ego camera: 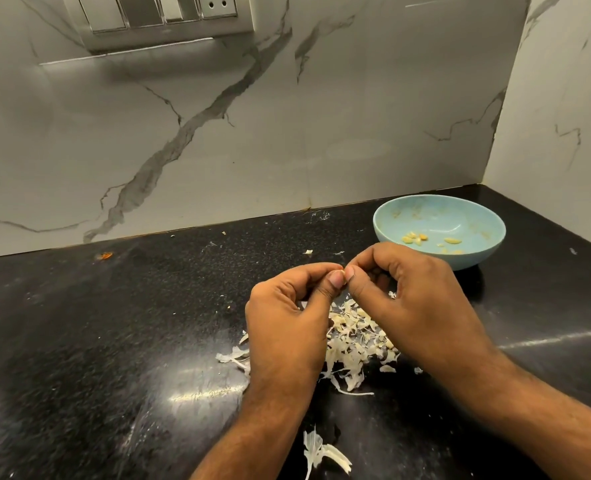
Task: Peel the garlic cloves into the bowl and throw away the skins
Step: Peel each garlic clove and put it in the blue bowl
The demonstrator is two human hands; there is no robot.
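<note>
The glossy black speckled stone counter (pixel 114 323) runs back to a white marble-veined wall (pixel 252 133) and meets a second such wall at the right, forming a corner; the widest bare stretch of counter lies to the left of the hands, while the right side narrows toward that corner. Both hands are raised just above the counter's middle, thumbs meeting tip to tip. The left hand (pixel 294 313) has its fingers curled in and its thumb pressed forward; the right hand (pixel 408 299) mirrors it, fingers curled, thumb against the left one. Between the thumb tips they pinch a small pale garlic clove (pixel 343 273), mostly hidden, so whether skin remains on it cannot be told. Directly beneath and between the wrists lies a heap of papery white garlic skins (pixel 356 344), with a separate loose white skin scrap (pixel 321 452) nearer the viewer. Beyond the right hand, near the corner, sits a shallow pale blue round bowl (pixel 481 220) holding a few yellowish peeled cloves (pixel 415 238). A steel switch panel (pixel 162 19) is mounted high on the wall
</note>
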